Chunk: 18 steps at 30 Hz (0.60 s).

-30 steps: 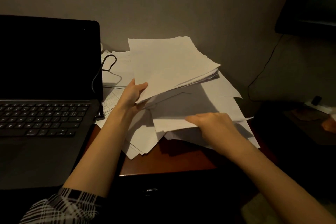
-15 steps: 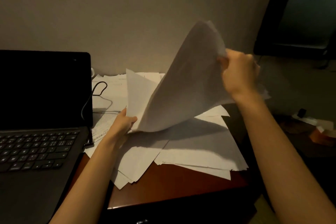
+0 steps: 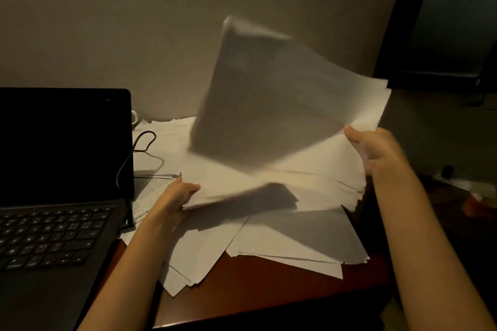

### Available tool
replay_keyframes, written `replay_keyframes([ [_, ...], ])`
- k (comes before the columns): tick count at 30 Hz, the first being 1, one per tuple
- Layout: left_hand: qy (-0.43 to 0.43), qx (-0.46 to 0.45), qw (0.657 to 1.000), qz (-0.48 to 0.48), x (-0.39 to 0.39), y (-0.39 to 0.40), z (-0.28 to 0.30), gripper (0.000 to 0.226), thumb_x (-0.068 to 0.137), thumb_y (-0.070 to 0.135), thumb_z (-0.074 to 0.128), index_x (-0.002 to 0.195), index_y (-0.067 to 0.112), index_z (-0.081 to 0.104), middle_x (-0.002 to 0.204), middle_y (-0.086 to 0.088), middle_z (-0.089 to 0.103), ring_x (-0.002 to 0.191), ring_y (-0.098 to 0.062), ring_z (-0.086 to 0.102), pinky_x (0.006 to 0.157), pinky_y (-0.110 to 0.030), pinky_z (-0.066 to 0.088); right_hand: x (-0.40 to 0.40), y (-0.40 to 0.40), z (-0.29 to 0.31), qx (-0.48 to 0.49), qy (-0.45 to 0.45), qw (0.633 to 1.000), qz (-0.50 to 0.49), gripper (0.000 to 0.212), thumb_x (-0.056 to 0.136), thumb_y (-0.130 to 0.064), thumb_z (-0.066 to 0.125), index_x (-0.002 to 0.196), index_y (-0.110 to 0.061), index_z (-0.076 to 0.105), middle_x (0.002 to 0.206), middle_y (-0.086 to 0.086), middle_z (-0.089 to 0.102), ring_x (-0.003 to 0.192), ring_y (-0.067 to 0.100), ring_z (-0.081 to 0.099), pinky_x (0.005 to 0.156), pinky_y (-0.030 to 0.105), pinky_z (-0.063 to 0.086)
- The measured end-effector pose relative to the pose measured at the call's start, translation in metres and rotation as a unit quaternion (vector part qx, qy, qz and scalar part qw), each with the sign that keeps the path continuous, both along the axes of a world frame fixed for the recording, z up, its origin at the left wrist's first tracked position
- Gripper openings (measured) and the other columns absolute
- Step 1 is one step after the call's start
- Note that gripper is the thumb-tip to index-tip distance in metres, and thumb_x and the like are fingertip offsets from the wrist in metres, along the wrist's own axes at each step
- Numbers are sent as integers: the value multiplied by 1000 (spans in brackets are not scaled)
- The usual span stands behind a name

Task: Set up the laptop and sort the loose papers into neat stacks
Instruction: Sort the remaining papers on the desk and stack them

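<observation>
Your left hand (image 3: 178, 195) grips the near-left corner of a lifted sheaf of papers (image 3: 309, 142), thumb on top and fingers curled beneath. Your right hand (image 3: 376, 149) pinches the sheaf's right edge, thumb pressed on the upper face. The sheaf is held between both hands above the counter (image 3: 269, 298); one motion-blurred sheet (image 3: 242, 94) stands nearly upright from its far part, so its exact outline cannot be told. Beneath the sheaf, loose papers (image 3: 295, 236) lie fanned and overlapping on the reddish counter, some reaching toward its front edge. More sheets lie flat toward the wall, and a dark cable (image 3: 134, 153) loops over them. The laptop (image 3: 53, 183) sits open at the left, screen dark, keyboard facing you, its right edge just beside the loose papers.
</observation>
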<state>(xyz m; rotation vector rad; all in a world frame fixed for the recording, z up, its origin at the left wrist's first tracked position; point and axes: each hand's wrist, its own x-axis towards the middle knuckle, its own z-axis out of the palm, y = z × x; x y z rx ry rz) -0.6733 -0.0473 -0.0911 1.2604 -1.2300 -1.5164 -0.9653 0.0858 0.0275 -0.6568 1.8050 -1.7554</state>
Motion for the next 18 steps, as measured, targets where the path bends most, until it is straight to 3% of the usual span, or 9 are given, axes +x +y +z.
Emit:
replay_keyframes([
  [2,-18,-6,1000,-18,-1,0,-2,28,88,-10,45,110,6,52,81,-8,54,73,-16,47,64,-22,35,-2,0,-4,1,-103,994,30,18,88,-21,66,96,-6,64,97,10,67,92,25,63,93,40,48],
  [4,-15,2,999,-32,-3,1,-2,28,88,-8,46,111,7,52,93,-11,59,86,-21,52,69,-24,38,-1,-8,-13,-13,-142,990,24,12,89,-19,65,89,-7,62,100,10,66,89,26,62,90,41,50],
  [7,25,37,999,-27,-7,8,6,23,93,6,50,116,11,52,114,-10,59,103,-21,54,74,-28,41,12,-27,-34,-52,-101,992,-63,37,90,-21,64,119,1,55,121,13,60,107,30,59,96,41,48],
  [9,60,78,995,-4,-7,9,8,28,96,25,51,120,12,48,121,-12,55,111,-25,51,84,-34,41,35,-35,-46,-117,-38,984,-127,39,93,-15,60,125,6,51,118,10,59,113,30,57,95,31,46],
  [11,88,104,991,3,-7,7,8,38,96,41,47,122,12,44,121,-11,55,108,-29,54,77,-36,45,62,-39,-60,-175,94,971,-131,30,95,-12,56,118,7,58,105,6,61,108,27,60,87,24,46],
  [13,117,117,986,-5,-7,2,6,56,94,54,41,126,9,49,116,-12,62,100,-29,59,68,-35,47,87,-40,-79,-206,309,928,-32,28,94,-3,54,121,3,60,113,5,65,113,16,59,94,20,45],
  [15,149,110,983,0,-7,2,7,61,93,59,35,108,6,60,91,-12,71,87,-27,62,65,-34,46,99,-49,-107,-189,509,837,69,40,87,10,57,124,-5,60,123,8,63,116,17,58,102,28,44],
  [16,176,101,979,3,-8,1,6,62,93,61,34,106,7,63,89,-12,72,87,-28,63,68,-35,47,103,-54,-119,-166,585,786,108,48,80,15,60,123,-8,61,122,11,63,114,23,60,100,35,45],
  [18,230,81,970,7,-7,-4,3,62,91,63,36,119,13,61,108,-13,70,98,-29,65,79,-40,51,115,-54,-129,-63,661,719,203,60,74,15,62,128,-13,59,125,15,62,115,32,59,98,43,47],
])
